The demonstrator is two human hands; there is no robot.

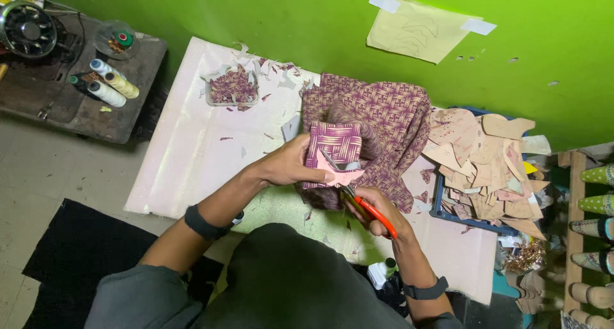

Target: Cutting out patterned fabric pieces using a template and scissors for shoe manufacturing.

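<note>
Bright green wall (307,22) behind, pocked with small holes, with a pale yellow paper sheet (416,30) taped on at two corners and faint outlines drawn on it. Below that, pale pink board (192,156) as work surface, faintly glittery, littered with tiny fabric snippets; grey tiled floor and a black mat (77,252) at the left. Dark metal side table (83,92) in the upper left, bearing a sewing machine wheel (25,28) and several thread cones (109,83), white, yellow and green. Clear shallow tray (233,89) near the board's far edge, heaped with maroon offcuts. Rumpled maroon basket-weave cloth (384,124) at centre, soft and folded over itself. Blue tray (448,207) at the right, piled with stiff tan and pink card templates (486,163), curved in outline. Left hand (291,166) closed around a folded piece of the woven fabric (336,153) with a pink template (339,173) pressed against it, held just above the board in front of the cloth pile. Right hand (377,207) gripping orange-handled scissors (368,211), blades touching the lower edge of that piece. Black bands on both wrists.
</note>
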